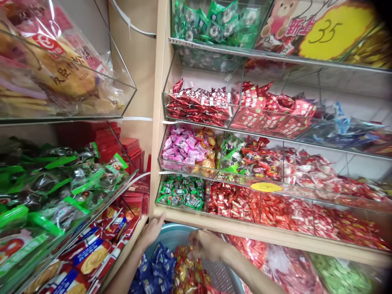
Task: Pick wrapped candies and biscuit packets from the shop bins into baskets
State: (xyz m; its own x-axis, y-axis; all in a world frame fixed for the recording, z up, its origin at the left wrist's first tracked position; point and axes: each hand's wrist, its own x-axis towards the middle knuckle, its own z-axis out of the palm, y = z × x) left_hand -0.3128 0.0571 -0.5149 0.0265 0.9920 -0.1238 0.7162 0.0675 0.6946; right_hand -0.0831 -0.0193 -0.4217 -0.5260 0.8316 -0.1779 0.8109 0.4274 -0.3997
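While your right hand (pixel 208 244) curls over gold-and-red packets (pixel 190 275) beside blue packets (pixel 157 269) in the basket (pixel 176 232), pinch lightly.
Whether it grips any, I cannot tell; your left hand (pixel 153 230) is by the left rim, its hold unclear too, so steady that side against tipping. Beyond the wooden ledge (pixel 275 237) lie red sweets (pixel 232 200).

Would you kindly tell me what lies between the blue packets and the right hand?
The head view shows red-gold packets between them, inside the basin.
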